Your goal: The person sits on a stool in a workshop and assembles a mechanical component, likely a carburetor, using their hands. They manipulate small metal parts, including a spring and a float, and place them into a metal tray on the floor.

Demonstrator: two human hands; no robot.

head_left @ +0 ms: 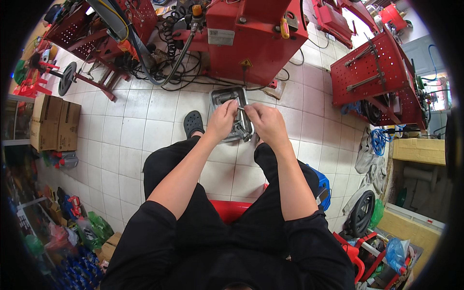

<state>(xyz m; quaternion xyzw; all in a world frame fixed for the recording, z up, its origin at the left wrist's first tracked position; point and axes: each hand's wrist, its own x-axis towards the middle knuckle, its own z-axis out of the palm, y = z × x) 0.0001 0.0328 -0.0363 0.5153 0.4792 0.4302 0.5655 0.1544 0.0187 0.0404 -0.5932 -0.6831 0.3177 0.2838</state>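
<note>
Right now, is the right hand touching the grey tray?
Cannot tell: in the head view, the right hand overlaps the grey tray, hiding any gap.

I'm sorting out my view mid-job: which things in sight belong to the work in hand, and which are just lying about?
Work in hand:
- left hand and right hand, pinching a small metallic piece
- grey tray with metal parts

Apparently lying about:
- cardboard boxes
- blue cable
- green plastic bag
</note>
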